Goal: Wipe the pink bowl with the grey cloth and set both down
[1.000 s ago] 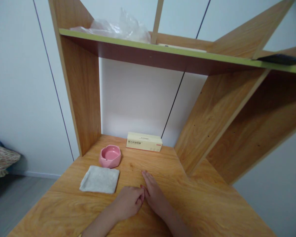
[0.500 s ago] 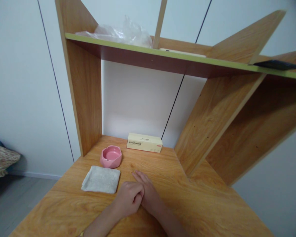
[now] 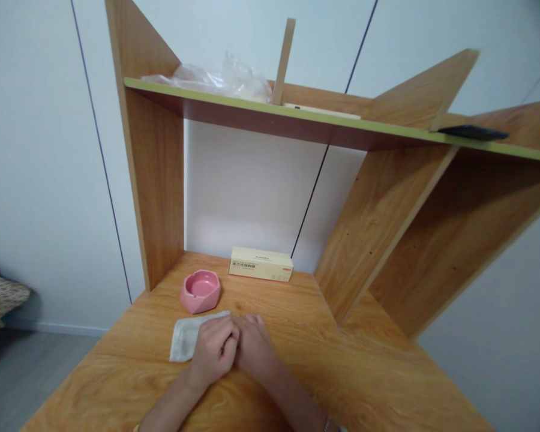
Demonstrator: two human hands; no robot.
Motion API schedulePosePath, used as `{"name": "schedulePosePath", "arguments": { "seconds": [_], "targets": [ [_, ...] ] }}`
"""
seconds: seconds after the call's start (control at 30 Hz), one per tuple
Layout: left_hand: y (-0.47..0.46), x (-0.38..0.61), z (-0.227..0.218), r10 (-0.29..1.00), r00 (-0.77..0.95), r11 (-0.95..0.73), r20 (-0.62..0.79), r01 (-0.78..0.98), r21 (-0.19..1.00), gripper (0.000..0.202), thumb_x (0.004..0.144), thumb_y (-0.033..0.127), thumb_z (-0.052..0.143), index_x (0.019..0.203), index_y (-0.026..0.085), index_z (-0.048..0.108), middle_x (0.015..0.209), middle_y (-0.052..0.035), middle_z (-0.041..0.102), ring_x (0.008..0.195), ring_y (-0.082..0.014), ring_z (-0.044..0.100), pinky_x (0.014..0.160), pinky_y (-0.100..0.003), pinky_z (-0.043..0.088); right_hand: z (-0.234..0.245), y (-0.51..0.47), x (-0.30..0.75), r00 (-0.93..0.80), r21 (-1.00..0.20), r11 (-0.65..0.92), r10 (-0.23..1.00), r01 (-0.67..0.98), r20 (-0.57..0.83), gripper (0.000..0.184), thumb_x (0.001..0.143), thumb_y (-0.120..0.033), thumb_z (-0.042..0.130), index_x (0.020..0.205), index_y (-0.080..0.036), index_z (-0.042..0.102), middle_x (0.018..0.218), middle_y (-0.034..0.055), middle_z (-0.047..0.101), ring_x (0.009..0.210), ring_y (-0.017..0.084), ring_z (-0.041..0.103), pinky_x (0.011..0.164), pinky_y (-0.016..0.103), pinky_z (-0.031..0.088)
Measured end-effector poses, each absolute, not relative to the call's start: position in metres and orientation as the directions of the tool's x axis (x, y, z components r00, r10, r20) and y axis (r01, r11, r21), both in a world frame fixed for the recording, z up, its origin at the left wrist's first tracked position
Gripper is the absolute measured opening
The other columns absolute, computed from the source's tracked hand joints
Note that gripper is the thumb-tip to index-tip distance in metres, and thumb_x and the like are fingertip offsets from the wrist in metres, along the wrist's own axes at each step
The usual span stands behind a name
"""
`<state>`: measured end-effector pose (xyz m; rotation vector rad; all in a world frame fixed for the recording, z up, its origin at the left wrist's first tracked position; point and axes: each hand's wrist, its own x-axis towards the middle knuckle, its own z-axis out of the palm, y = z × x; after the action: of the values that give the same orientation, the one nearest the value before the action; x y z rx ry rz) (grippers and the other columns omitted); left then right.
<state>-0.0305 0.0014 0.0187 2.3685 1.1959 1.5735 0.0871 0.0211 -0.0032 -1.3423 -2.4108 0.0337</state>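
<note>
My left hand (image 3: 212, 349) lies on the right part of a grey cloth (image 3: 184, 337) on the wooden desk (image 3: 117, 384), with its fingers curled down on the fabric. My right hand (image 3: 253, 347) rests beside it, touching it, fingers stretched flat on the desk at the cloth's right edge. Only the cloth's left part shows. A pink ashtray (image 3: 200, 290) sits just behind the cloth. A long cream box (image 3: 260, 264) lies further back by the wall.
Wooden side panels (image 3: 159, 192) and a slanted panel (image 3: 387, 222) wall in the desk's back. The shelf (image 3: 297, 117) above holds a clear plastic bag (image 3: 220, 78) and a dark flat object (image 3: 472, 132). A patterned cushion (image 3: 0, 297) lies at the far left.
Both hands slid left together. My left hand moved onto the grey cloth, whose left edge has shifted right and now shows narrower. The view tilted slightly upward.
</note>
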Motion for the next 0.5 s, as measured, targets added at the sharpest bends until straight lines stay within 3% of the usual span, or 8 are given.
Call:
{"name": "schedulePosePath", "arguments": {
  "seconds": [0.13,0.27,0.37,0.43,0.5],
  "targets": [
    [0.004,-0.032,0.017,0.654,0.129,-0.665,0.746,0.567,0.485,0.024,0.074,0.012,0.03,0.053,0.02,0.04,0.048,0.0009,0.045,0.048,-0.0108,0.045,0.049,-0.022,0.034,0.008,0.027,0.15,-0.324,-0.175,0.366,0.918,0.914,0.23,0.029,0.065,-0.009,0.048,0.09,-0.022,0.053,0.088,0.0031,0.063,0.087,0.021,0.051,0.077,0.033,0.031],
    [0.011,-0.036,0.017,0.656,0.063,-0.655,0.752,0.542,0.527,0.022,0.071,0.011,0.03,0.054,0.02,0.041,0.049,0.0017,0.045,0.047,-0.0101,0.044,0.048,-0.021,0.034,0.007,0.025,0.224,-0.127,-0.122,0.157,0.966,0.98,0.227,0.034,0.064,-0.005,0.042,0.091,-0.022,0.053,0.092,0.0037,0.063,0.091,0.021,0.052,0.077,0.032,0.031],
    [0.017,-0.044,0.02,0.691,-0.014,-0.595,0.723,0.558,0.578,0.02,0.07,0.011,0.031,0.055,0.02,0.042,0.051,0.0019,0.045,0.048,-0.011,0.045,0.05,-0.022,0.036,0.001,0.015,0.264,-0.064,-0.066,0.085,0.959,0.994,0.276,0.034,0.069,-0.009,0.042,0.098,-0.022,0.054,0.097,0.006,0.061,0.092,0.022,0.052,0.075,0.031,0.033],
    [0.023,-0.051,0.023,0.696,-0.071,-0.545,0.714,0.595,0.59,0.019,0.07,0.013,0.033,0.057,0.02,0.045,0.057,0.0003,0.049,0.055,-0.0135,0.049,0.055,-0.024,0.04,-0.002,0.009,0.274,-0.062,-0.046,0.08,0.949,0.996,0.309,0.036,0.071,-0.013,0.043,0.104,-0.022,0.053,0.099,0.007,0.059,0.094,0.022,0.051,0.075,0.032,0.033],
    [0.03,-0.061,0.026,0.688,-0.143,-0.46,0.712,0.672,0.58,0.015,0.07,0.015,0.038,0.065,0.02,0.052,0.077,-0.0041,0.056,0.076,-0.0194,0.054,0.071,-0.031,0.042,-0.003,0.004,0.272,-0.105,-0.041,0.124,0.941,0.991,0.323,0.039,0.072,-0.019,0.046,0.11,-0.024,0.051,0.103,0.0069,0.058,0.096,0.023,0.05,0.078,0.033,0.033]
  ]
}}
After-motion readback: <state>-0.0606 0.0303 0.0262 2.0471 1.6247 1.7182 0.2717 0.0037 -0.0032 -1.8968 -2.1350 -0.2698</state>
